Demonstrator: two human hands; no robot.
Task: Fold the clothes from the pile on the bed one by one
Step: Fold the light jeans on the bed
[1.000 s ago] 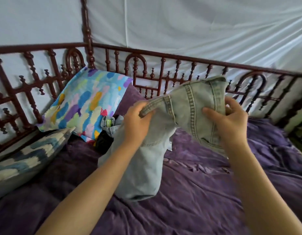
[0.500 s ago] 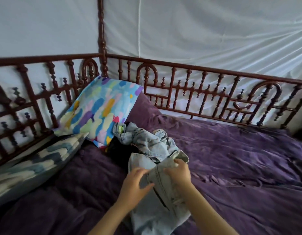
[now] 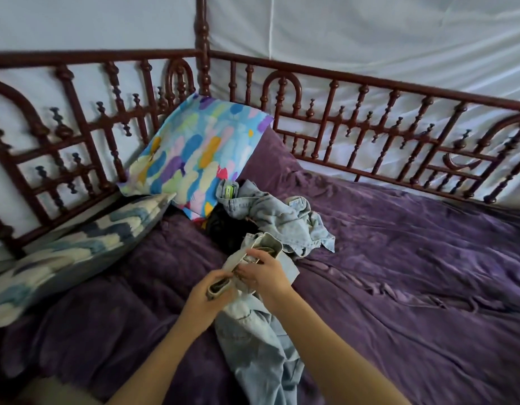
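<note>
Risk: crooked fold on the jeans (image 3: 253,355).
My left hand (image 3: 210,292) and right hand (image 3: 263,273) grip the waistband (image 3: 266,244) close together; twisted legs nearer me may crease.

Jeans (image 3: 253,346): pale washed denim, matt, coarse weave. Bed cover (image 3: 413,273): purple cloth, soft, slight sheen, wrinkled. Bed rail (image 3: 355,80): dark red-brown turned wood, glossy lacquer. Patterned pillow (image 3: 194,150): smooth printed cotton-like cloth. Backdrop sheet (image 3: 370,39): white matt fabric.
</note>
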